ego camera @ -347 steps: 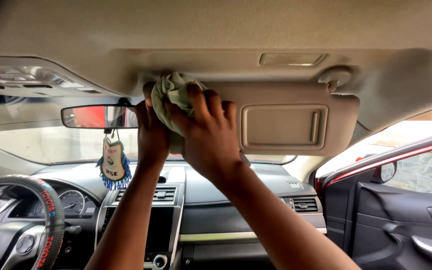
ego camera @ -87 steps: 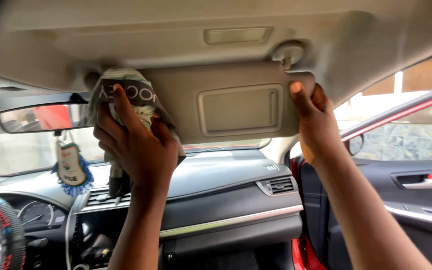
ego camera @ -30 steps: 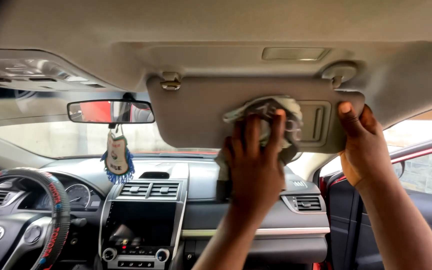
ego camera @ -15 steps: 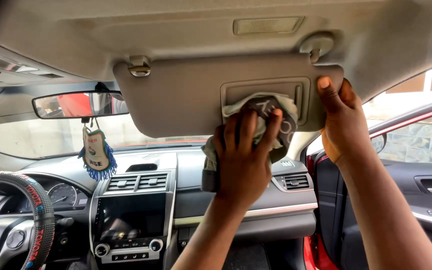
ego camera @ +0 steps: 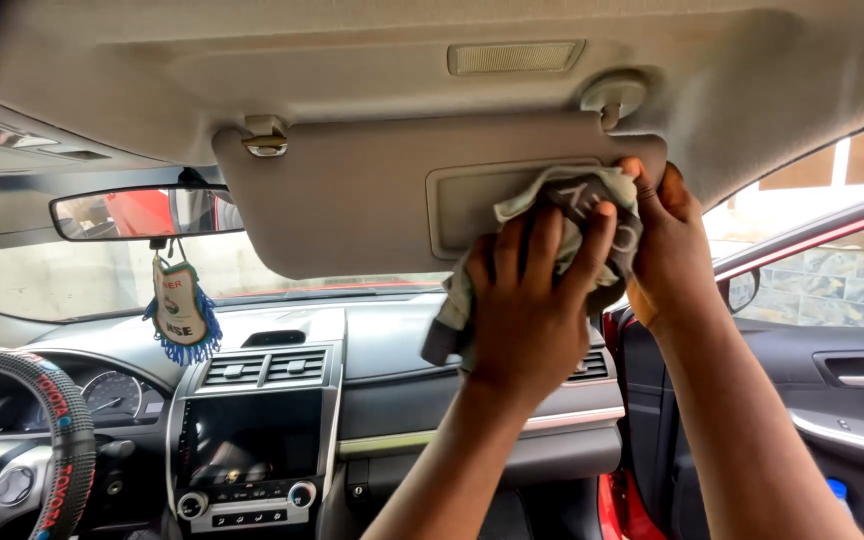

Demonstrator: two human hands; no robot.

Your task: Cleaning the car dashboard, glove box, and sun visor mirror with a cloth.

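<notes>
Left hand: centre of the frame, left hand [ego camera: 527, 310] presses a bunched greenish-grey cloth [ego camera: 562, 225] flat against the sun visor [ego camera: 352, 200], fingers spread over it.
Right hand: right hand [ego camera: 674, 250], right of centre, clamps the visor's right end, beside the cloth.
Visor: folded down under the headliner [ego camera: 352, 60], upper middle of the frame.
Step in hand: by appearance, wiping the visor's right half at the mirror cover [ego camera: 472, 205].
Next move calls for: steady bracing and even pressure, judged.
Hidden: the cover's right part, behind cloth and fingers; steering wheel [ego camera: 47, 430] cut off lower left.
</notes>
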